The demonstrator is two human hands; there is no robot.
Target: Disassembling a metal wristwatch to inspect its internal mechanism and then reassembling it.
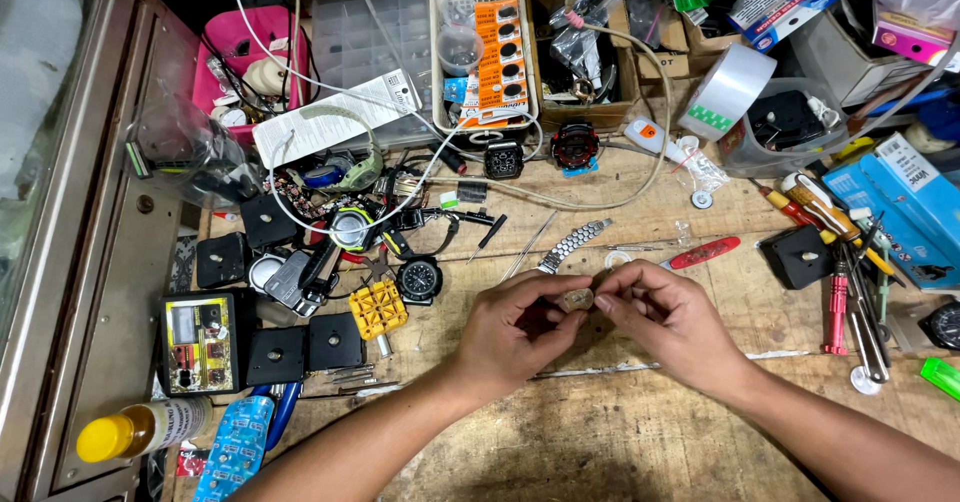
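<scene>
I see my left hand (512, 330) and right hand (668, 324) meeting over the wooden desk (600, 432), fingertips of both pinching a small round metal piece (577, 300), possibly a watch case; just beyond lies a steel watch bracelet (573, 244), farther off a tape roll (728, 92)

You have two hands over the surface (620, 442): the left hand (510, 337) and the right hand (668, 322). Between them sits one small watch case (577, 299). Around you lie one roll of tape (727, 90), one yellow-capped bottle (140, 429), one metal watch band (573, 244), one yellow holder block (378, 309), one white basket (484, 47), and perhaps six black square clock movements, though clutter hides some.
</scene>
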